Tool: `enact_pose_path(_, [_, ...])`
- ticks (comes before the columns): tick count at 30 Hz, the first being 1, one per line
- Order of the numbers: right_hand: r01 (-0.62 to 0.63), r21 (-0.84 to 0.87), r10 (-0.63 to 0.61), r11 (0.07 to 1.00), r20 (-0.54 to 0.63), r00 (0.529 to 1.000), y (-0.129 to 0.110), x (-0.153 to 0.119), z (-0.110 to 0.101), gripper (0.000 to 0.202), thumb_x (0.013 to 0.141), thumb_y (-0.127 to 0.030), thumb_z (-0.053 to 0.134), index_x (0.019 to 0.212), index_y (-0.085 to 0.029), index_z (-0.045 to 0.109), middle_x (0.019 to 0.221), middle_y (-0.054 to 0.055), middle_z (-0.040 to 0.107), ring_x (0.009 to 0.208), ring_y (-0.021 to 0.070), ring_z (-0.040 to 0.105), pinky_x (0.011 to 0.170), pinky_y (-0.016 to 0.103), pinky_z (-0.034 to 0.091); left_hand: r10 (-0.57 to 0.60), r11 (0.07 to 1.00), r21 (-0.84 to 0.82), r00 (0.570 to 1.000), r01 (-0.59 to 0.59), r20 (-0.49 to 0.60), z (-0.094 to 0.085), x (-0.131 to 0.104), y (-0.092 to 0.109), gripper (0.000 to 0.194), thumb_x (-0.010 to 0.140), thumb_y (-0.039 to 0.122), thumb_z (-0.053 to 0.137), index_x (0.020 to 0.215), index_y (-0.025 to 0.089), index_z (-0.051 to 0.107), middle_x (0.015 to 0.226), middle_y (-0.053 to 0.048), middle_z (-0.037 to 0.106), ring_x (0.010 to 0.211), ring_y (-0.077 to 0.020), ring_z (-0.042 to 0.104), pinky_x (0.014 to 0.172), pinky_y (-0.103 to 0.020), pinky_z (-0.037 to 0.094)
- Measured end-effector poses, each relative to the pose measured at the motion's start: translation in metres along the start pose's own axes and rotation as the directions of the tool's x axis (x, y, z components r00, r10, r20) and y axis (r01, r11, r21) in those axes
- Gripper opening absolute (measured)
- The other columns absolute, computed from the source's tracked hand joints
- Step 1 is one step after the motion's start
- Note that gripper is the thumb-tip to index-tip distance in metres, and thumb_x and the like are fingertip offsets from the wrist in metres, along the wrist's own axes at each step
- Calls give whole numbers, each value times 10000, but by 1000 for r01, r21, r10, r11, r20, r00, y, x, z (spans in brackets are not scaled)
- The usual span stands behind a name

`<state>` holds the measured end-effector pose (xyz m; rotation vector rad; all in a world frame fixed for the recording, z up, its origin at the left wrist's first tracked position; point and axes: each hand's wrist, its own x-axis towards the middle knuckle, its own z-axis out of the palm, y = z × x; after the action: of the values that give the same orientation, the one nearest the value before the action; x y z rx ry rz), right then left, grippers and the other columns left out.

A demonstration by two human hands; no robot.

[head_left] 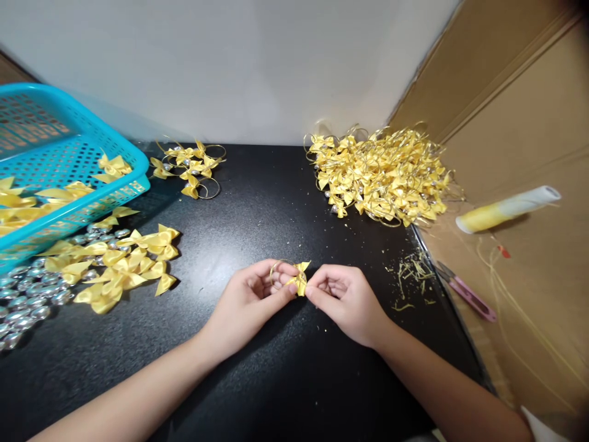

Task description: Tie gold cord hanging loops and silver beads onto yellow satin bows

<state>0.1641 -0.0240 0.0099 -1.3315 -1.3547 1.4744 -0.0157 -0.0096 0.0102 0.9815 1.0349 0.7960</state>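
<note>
A yellow ribbon bow (301, 280) is between my two hands, just above the black table. My left hand (257, 290) pinches its left side with thumb and fingers, and a thin gold cord loop (272, 273) stands out by those fingers. On the bow's right edge, my right hand (343, 296) closes thumb and forefinger in a pinch; its other fingers are curled. The back of the bow is hidden, and I cannot make out any bead on it.
At left, a turquoise basket (138, 161) holds yellow bows, with loose bows (122, 270) and silver beads (27, 301) before it. A few looped bows (196, 166) lie behind. A large heap (381, 175), cord scraps (411, 273), pink-handled snips (472, 298) and a thread spool (508, 209) are right.
</note>
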Motion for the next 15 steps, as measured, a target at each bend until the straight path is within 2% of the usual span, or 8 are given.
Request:
enact_pose_path(7, [-11, 73, 12, 997, -12, 1000, 2, 0, 2, 121, 778, -227, 626, 679, -160, 606, 594, -29, 518, 554, 98, 477, 544, 244, 387, 88, 992, 95, 996, -84, -31, 3, -3, 0, 86, 776, 217, 727, 831, 162, 690, 754, 5, 703, 686, -93, 630, 655, -176, 509])
enact_pose_path(15, [-11, 61, 14, 998, -53, 998, 0, -2, 5, 128, 771, -225, 626, 663, -164, 595, 566, -43, 482, 526, 88, 434, 525, 243, 359, 182, 960, 234, 978, -154, -99, 7, -5, 1, 64, 790, 206, 684, 752, 160, 708, 681, 6, 711, 597, -91, 617, 576, -170, 501])
